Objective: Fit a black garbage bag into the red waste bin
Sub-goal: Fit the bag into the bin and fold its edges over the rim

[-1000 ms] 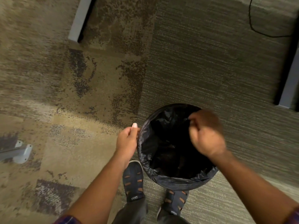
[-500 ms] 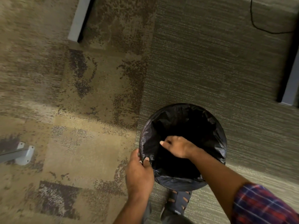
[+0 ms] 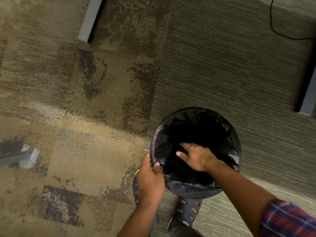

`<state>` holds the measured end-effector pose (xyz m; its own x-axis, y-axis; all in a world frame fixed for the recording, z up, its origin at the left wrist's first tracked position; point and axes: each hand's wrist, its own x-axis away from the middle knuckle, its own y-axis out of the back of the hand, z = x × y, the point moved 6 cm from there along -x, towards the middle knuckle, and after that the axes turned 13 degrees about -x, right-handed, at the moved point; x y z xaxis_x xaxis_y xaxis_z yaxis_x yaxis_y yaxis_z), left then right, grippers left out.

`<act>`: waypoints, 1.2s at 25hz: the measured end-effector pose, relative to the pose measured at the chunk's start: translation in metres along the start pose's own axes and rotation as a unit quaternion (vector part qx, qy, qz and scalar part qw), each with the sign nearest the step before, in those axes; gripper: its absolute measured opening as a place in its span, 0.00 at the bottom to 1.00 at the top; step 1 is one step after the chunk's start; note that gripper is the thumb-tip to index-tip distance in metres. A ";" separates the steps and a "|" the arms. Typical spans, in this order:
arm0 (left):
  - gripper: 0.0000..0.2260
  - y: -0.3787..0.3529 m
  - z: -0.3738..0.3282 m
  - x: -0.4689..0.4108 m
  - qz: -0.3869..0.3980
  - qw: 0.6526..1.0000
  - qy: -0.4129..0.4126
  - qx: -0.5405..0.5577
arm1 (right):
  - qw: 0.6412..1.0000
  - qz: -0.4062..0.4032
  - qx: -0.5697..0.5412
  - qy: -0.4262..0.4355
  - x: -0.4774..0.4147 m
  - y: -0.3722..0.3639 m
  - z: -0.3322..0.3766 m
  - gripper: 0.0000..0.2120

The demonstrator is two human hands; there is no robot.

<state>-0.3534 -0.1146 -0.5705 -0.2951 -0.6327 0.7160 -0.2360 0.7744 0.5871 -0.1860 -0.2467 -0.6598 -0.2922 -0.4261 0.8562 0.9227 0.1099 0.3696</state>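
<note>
A round waste bin stands on the carpet right in front of my feet, and a black garbage bag [image 3: 191,189] lines it and folds over its whole rim, so no red of the bin shows. My left hand [image 3: 150,180] grips the bag-covered rim at the bin's near left side, thumb inside and fingers outside. My right hand [image 3: 196,156] reaches down inside the bag with its fingers spread, resting against the lining. The bag's bottom is too dark to make out.
Patterned carpet covers the floor. A grey furniture foot [image 3: 25,157] lies at the left, a grey leg [image 3: 90,17] at the top left, another grey leg [image 3: 307,100] at the right edge. A black cable [image 3: 280,34] curls at the top right. My sandalled feet [image 3: 186,212] stand beneath the bin.
My left hand slid from the rim's far left side to its near left and gripped it. My right hand left the far rim and went down inside the bag, fingers spreading.
</note>
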 end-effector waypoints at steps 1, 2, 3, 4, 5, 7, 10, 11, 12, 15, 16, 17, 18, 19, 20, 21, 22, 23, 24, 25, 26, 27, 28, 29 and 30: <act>0.22 -0.001 0.000 -0.001 -0.001 1.000 -0.002 0.002 | 0.999 0.028 0.016 -0.012 0.008 -0.012 -0.002 0.37; 0.22 -0.003 0.000 -0.001 -0.001 1.000 -0.005 0.006 | 0.998 0.053 0.026 -0.022 0.013 -0.021 -0.004 0.38; 0.22 -0.004 0.000 -0.002 0.000 1.000 -0.006 0.009 | 0.997 0.063 0.025 -0.024 0.016 -0.027 -0.005 0.37; 0.22 -0.005 0.001 -0.002 0.002 1.000 -0.006 0.012 | 0.998 0.057 0.011 -0.021 0.019 -0.026 -0.003 0.36; 0.22 -0.006 0.003 -0.002 0.006 1.000 -0.004 0.015 | 0.999 0.040 -0.011 -0.014 0.021 -0.021 0.001 0.35; 0.23 -0.007 0.006 -0.002 0.009 1.000 0.001 0.023 | 0.998 -0.032 -0.050 0.022 0.029 0.002 0.010 0.29; 0.23 -0.007 0.009 0.002 0.000 0.999 0.017 0.027 | 0.949 -0.289 -0.067 0.105 0.066 0.051 0.014 0.15; 0.22 -0.007 0.009 0.004 -0.002 0.999 0.023 0.024 | 0.916 -0.378 -0.077 0.108 0.085 0.065 0.008 0.12; 0.20 -0.008 0.010 0.007 -0.004 0.999 0.030 0.024 | 0.884 -0.450 -0.089 0.093 0.104 0.076 -0.002 0.11; 0.18 -0.011 0.013 0.012 -0.012 0.998 0.062 0.031 | 0.839 -0.516 -0.170 -0.020 0.143 0.080 -0.042 0.17; 0.19 -0.013 0.014 0.014 -0.012 0.996 0.076 0.035 | 0.845 -0.491 -0.204 -0.060 0.146 0.074 -0.054 0.19; 0.20 -0.014 0.014 0.016 -0.013 0.995 0.091 0.038 | 0.856 -0.454 -0.232 -0.089 0.146 0.066 -0.063 0.21; 0.20 -0.014 0.015 0.018 -0.013 0.994 0.103 0.040 | 0.867 -0.417 -0.253 -0.103 0.145 0.059 -0.069 0.20; 0.20 -0.015 0.015 0.019 -0.013 0.993 0.110 0.041 | 0.874 -0.389 -0.271 -0.107 0.144 0.055 -0.073 0.18; 0.18 -0.015 0.015 0.019 -0.011 0.993 0.114 0.040 | 0.877 -0.367 -0.288 -0.115 0.142 0.054 -0.076 0.15; 0.15 -0.016 0.015 0.019 -0.007 0.992 0.119 0.042 | 0.878 -0.349 -0.299 -0.133 0.140 0.054 -0.079 0.13; 0.12 -0.015 0.013 0.019 -0.003 0.991 0.126 0.046 | 0.878 -0.336 -0.306 -0.152 0.138 0.056 -0.082 0.11; 0.10 -0.014 0.012 0.019 -0.002 0.990 0.131 0.051 | 0.877 -0.330 -0.310 -0.163 0.137 0.058 -0.085 0.11; 0.08 -0.012 0.010 0.019 -0.003 0.990 0.131 0.055 | 0.875 -0.328 -0.317 -0.163 0.137 0.060 -0.085 0.11; 0.07 -0.009 0.009 0.019 -0.003 0.989 0.132 0.060 | 0.874 -0.325 -0.325 -0.158 0.138 0.063 -0.082 0.11; 0.06 -0.005 0.008 0.019 -0.002 0.988 0.137 0.069 | 0.875 -0.321 -0.329 -0.149 0.138 0.067 -0.078 0.10; 0.06 0.001 0.008 0.020 -0.001 0.986 0.144 0.080 | 0.878 -0.319 -0.329 -0.141 0.139 0.071 -0.072 0.10; 0.05 0.008 0.009 0.021 -0.006 0.985 0.151 0.087 | 0.881 -0.315 -0.327 -0.135 0.139 0.074 -0.066 0.10; 0.05 0.019 0.011 0.022 -0.014 0.984 0.157 0.089 | 0.886 -0.308 -0.323 -0.127 0.139 0.077 -0.058 0.10; 0.04 0.030 0.014 0.024 -0.025 0.982 0.162 0.090 | 0.890 -0.301 -0.319 -0.122 0.139 0.080 -0.048 0.09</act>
<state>-0.3803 -0.1063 -0.5414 0.0244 -0.6152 0.7880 -0.4112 0.7123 0.5688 -0.1409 -0.3401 -0.5280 -0.7560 -0.0186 0.6543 0.5127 -0.6382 0.5743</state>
